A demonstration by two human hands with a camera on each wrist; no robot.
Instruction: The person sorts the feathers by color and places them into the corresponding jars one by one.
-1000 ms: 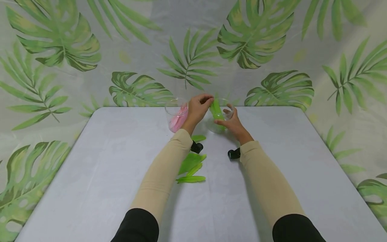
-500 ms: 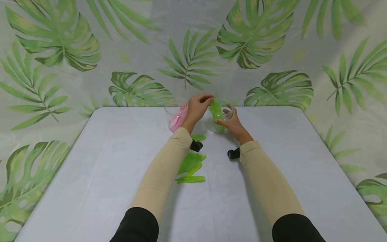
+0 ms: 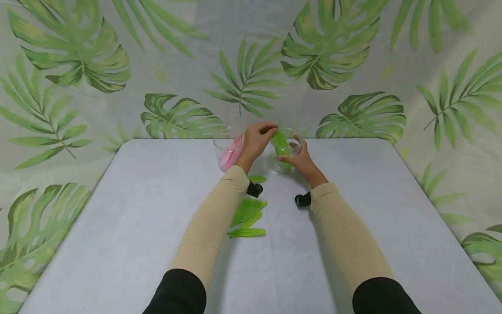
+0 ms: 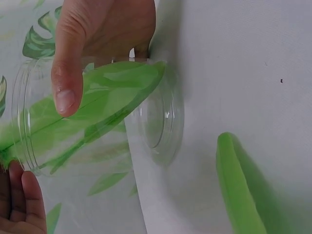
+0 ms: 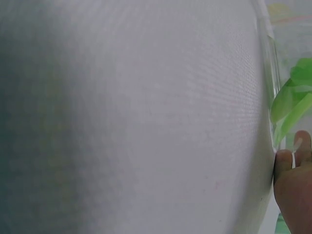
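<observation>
My left hand (image 3: pixel 256 143) is at the mouth of a clear plastic jar (image 4: pixel 158 117), pinching the end of a green feather (image 3: pixel 280 141) that slants down inside it. In the left wrist view the left fingertips (image 4: pixel 30 187) are beside the jar's rim, and the pinch itself is partly cut off. My right hand (image 3: pixel 303 160) grips the jar from the right, its thumb (image 4: pixel 66 92) across the wall. More than one green feather (image 5: pixel 295 105) seems to overlap in the jar. The jar stands upright on the table.
Left of my left hand stands a second clear jar (image 3: pixel 219 146) with pink feathers (image 3: pixel 231 156). Loose green feathers (image 3: pixel 247 232) lie on the white-covered table (image 3: pixel 157 209), some partly behind the left forearm. A leaf-patterned cloth (image 3: pixel 251 78) hangs behind the table edge.
The green feather in the jar bends and leans slightly differently at its upper part. Both hands and the jars stay nearly still.
</observation>
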